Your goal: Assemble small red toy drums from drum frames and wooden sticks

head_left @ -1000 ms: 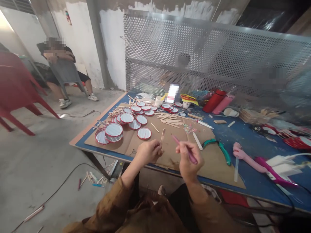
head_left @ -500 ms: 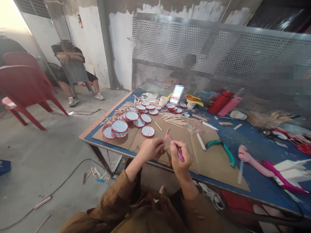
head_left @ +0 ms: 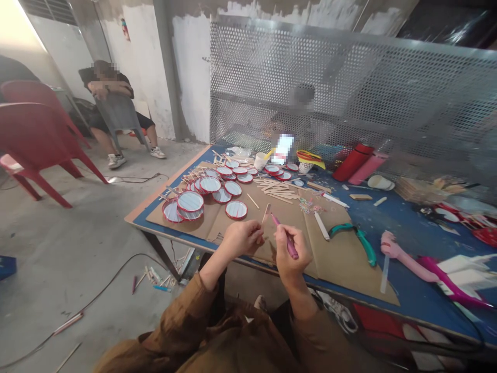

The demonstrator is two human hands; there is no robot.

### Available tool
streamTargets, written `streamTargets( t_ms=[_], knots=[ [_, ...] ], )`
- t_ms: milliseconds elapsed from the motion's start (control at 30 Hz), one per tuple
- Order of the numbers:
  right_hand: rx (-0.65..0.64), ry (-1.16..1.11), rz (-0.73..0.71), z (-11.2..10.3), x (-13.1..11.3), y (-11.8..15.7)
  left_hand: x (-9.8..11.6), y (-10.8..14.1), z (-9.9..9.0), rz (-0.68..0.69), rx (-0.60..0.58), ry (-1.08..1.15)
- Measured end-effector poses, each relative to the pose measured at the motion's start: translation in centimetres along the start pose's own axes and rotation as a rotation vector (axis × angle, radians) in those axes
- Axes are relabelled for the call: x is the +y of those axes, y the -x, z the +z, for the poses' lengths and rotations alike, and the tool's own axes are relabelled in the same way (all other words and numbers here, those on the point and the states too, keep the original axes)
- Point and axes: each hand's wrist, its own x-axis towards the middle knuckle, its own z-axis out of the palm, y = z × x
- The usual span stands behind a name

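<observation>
Over the cardboard sheet, my left hand pinches the lower end of a thin wooden stick, which points up and away. A dark pink pen is gripped in my right hand, its tip a little to the right of the stick and apart from it. Several round red-rimmed discs lie beyond my left hand, some stacked. Flat wooden sticks are spread behind the discs' right side, and one loose stick lies alone.
Teal pliers, a white tube and a pink tool lie to the right. Red bottle, cup and lit phone stand at the back before a perforated metal panel. A person sits on a grey chair at left.
My right hand has moved slightly right, so the pen tip has drawn away from the stick. My left hand keeps its hold on the stick, nearly unmoved.
</observation>
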Motion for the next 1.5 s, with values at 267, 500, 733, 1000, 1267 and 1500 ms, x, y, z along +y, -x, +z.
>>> streamTargets(
  t_ms=[267,500,733,1000,1267,1500],
  knots=[
    [-0.048,-0.018,-0.002,0.11,0.31,0.07,0.12,-0.04,0.0,-0.023,0.009,-0.055],
    [-0.075,-0.031,-0.012,0.17,0.12,0.07,0.07,-0.1,-0.02,-0.019,0.008,-0.048],
    [-0.014,-0.012,-0.056,0.16,-0.05,-0.1,-0.12,-0.15,0.22,-0.006,0.012,-0.012],
    [-0.002,-0.004,-0.012,0.15,-0.1,-0.09,-0.15,-0.14,0.16,0.0,0.011,0.01],
    [-0.048,-0.007,0.009,0.08,-0.02,0.02,0.1,-0.19,0.02,-0.028,0.018,-0.039],
    [-0.052,-0.018,0.017,0.14,0.1,0.04,-0.08,-0.15,0.09,-0.002,0.009,0.01]
  ],
)
